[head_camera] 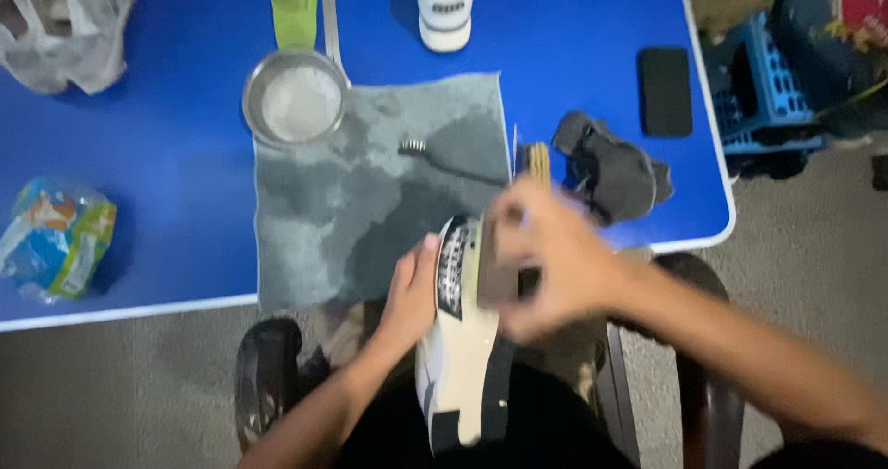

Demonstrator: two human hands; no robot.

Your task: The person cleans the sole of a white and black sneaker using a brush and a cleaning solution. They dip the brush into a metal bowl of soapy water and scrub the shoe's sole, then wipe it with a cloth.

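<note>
Shoe (462, 358) long axis toward table; L hand (412, 298) grips side, R hand (546, 261) clasps brush (538, 164).

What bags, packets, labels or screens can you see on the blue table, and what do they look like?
Snack packet: left edge of the table, crinkly, blue, green and orange.
Plastic bag: top left corner, crumpled, whitish and see-through.
Phone: right side of the table, flat black rectangle, screen dark.
White bottle: top middle, with a dark label band.

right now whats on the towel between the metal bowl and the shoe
In the head view, a small brush lies on the grey towel between the metal bowl and the shoe.
</note>
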